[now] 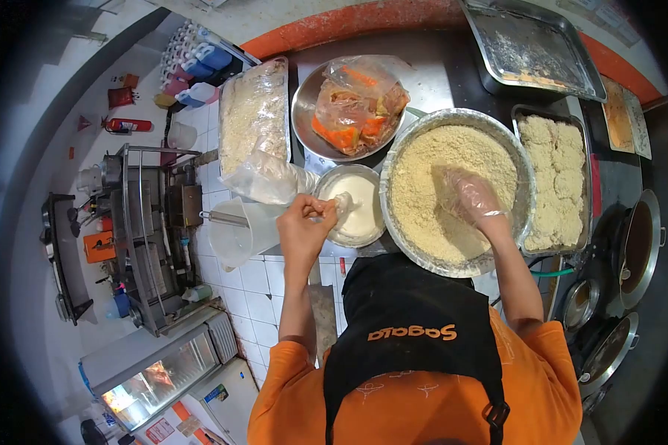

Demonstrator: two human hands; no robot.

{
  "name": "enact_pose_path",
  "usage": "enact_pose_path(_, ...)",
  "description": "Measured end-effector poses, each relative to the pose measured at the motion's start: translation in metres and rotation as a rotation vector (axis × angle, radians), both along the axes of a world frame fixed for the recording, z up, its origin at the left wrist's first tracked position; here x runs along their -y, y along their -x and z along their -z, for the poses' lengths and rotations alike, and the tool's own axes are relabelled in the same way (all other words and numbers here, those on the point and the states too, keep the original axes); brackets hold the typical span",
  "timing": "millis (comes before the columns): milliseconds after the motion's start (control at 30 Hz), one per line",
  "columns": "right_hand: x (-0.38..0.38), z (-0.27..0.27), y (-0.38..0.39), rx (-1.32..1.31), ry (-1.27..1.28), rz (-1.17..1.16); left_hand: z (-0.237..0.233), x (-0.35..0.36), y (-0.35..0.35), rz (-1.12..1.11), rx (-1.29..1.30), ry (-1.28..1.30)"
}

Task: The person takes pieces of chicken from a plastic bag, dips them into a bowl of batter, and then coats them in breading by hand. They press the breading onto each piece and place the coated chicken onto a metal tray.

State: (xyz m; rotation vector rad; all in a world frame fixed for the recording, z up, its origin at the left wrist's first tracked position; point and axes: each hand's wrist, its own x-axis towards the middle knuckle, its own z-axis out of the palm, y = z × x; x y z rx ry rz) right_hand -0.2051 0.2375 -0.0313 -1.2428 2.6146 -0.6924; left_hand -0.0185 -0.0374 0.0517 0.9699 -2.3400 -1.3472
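My left hand (306,225) is bare, its thumb and fingers pinched on a small batter-coated piece (342,202). That piece is over the near-left part of a metal bowl of white batter (363,213). In a clear plastic glove, my right hand (470,194) reaches down into pale crumbs (449,152), its fingertips partly hidden there. The crumbs fill a large metal basin (525,193) just right of the batter bowl. I cannot tell whether the gloved fingers hold anything.
Behind the batter, a metal bowl (302,111) holds a plastic bag of orange and brown food (360,107). Crumb-coated pieces fill a tray (553,182) at the right. At left are a covered tray (254,107), a plastic bag (271,176) and a white pitcher (241,233). Pans (638,248) stand far right.
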Motion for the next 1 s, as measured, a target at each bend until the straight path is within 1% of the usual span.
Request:
enact_pose_path(33, 0.001, -0.011, 0.0, 0.004, -0.002, 0.007, 0.0, 0.0, -0.002, 0.007, 0.004, -0.002)
enact_pose_path(100, 0.006, -0.03, 0.0, 0.019, -0.197, 0.018, 0.0, -0.001, -0.005, -0.054, -0.02, 0.107)
enact_pose_path(133, 0.006, -0.02, 0.0, 0.018, -0.197, 0.02, 0.007, -0.002, -0.006, -0.052, -0.021, 0.107)
enact_pose_path(167, 0.006, -0.001, -0.002, -0.018, -0.126, -0.003, 0.019, -0.001, -0.008, -0.038, 0.063, 0.157)
enact_pose_path(200, 0.012, -0.002, 0.0, -0.061, -0.051, -0.017, 0.022, 0.001, -0.003, -0.015, 0.14, 0.211)
enact_pose_path(233, 0.014, -0.005, 0.001, -0.061, -0.051, -0.006, 0.023, 0.003, -0.001, -0.004, 0.138, 0.213)
enact_pose_path(300, 0.028, -0.014, -0.006, 0.104, -0.159, 0.021, 0.021, 0.002, -0.005, -0.04, 0.031, 0.178)
enact_pose_path(433, 0.053, -0.016, -0.013, 0.166, -0.129, 0.011, 0.012, -0.001, -0.003, -0.033, 0.012, 0.219)
enact_pose_path(500, 0.06, -0.024, -0.023, 0.105, -0.39, 0.022, 0.01, -0.003, -0.003, -0.047, 0.016, 0.202)
enact_pose_path(633, 0.041, 0.007, -0.03, 0.14, -0.351, 0.022, 0.013, -0.002, -0.001, -0.046, -0.011, 0.148)
enact_pose_path(667, 0.034, 0.021, -0.032, 0.111, -0.298, 0.028, 0.013, -0.003, 0.0, -0.059, -0.01, 0.126)
enact_pose_path(700, 0.032, 0.015, -0.033, 0.085, -0.246, 0.032, 0.013, -0.004, 0.0, -0.073, -0.004, 0.102)
enact_pose_path(733, 0.03, 0.009, -0.031, 0.088, -0.249, 0.037, 0.012, -0.004, 0.0, -0.068, -0.002, 0.1)
enact_pose_path(800, 0.03, -0.005, -0.019, 0.35, -0.462, -0.052, 0.011, -0.004, 0.0, -0.057, -0.003, 0.141)
enact_pose_path(833, 0.026, 0.006, -0.019, 0.358, -0.461, -0.054, 0.008, -0.005, -0.002, -0.057, 0.006, 0.141)
enact_pose_path(867, 0.018, 0.023, -0.017, 0.303, -0.371, -0.06, 0.004, -0.007, -0.002, -0.067, -0.007, 0.122)
enact_pose_path(900, 0.019, 0.018, -0.015, 0.243, -0.279, -0.064, 0.0, -0.008, 0.0, -0.077, -0.025, 0.104)
enact_pose_path(933, 0.021, 0.011, -0.015, 0.245, -0.275, -0.061, -0.005, -0.008, -0.001, -0.074, -0.023, 0.107)
enact_pose_path(1000, 0.029, -0.008, -0.015, 0.15, -0.148, 0.046, -0.011, -0.01, -0.004, -0.098, -0.058, 0.095)
